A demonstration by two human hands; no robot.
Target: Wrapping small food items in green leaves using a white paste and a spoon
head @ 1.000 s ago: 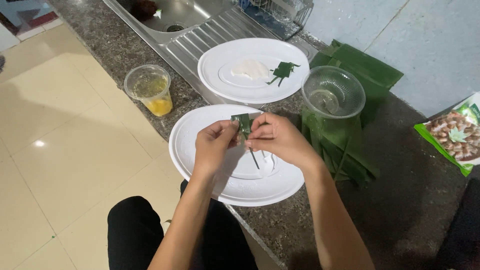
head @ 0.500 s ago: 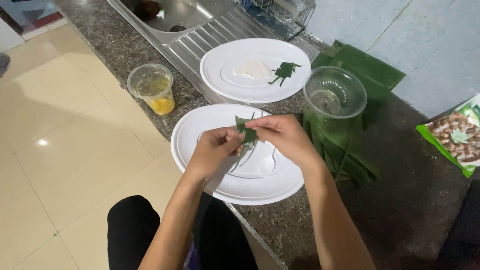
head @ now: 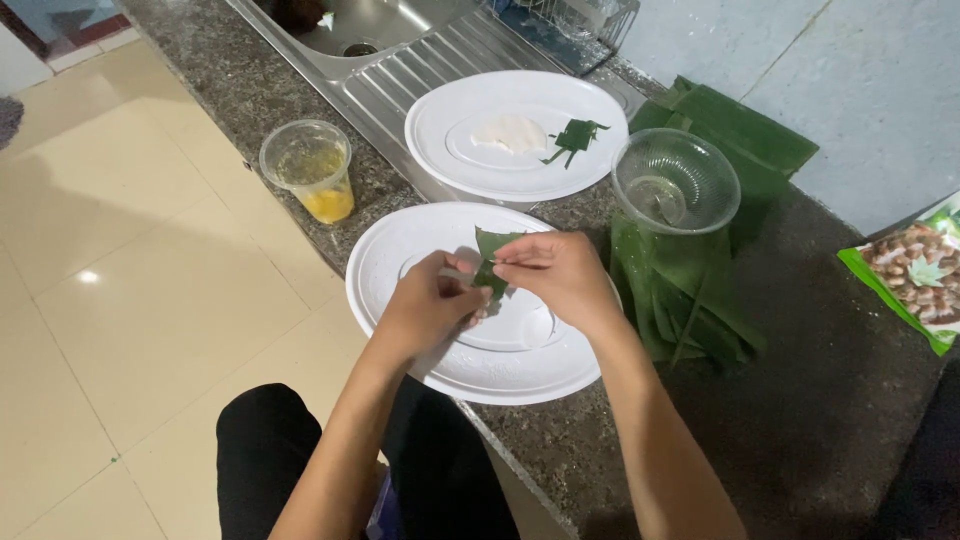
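Note:
My left hand [head: 428,306] and my right hand [head: 553,275] meet over a white oval plate [head: 400,250] at the counter's near edge. Both pinch a small piece of green leaf [head: 491,252], folded between the fingertips. Its pointed upper part sticks up between the hands. A second white oval plate [head: 480,100] lies farther back, with a folded green leaf shape [head: 575,137] and a white lump [head: 510,132] on it.
A clear plastic bowl [head: 675,180] sits on a pile of banana leaves [head: 690,290] to the right. A plastic cup with yellow liquid [head: 310,172] stands left. A steel sink [head: 370,25] lies at the back, a green-edged packet [head: 915,275] at far right.
Both hands have shifted slightly while working the leaf piece. The thin strip that hung below the leaf a second ago is no longer seen.

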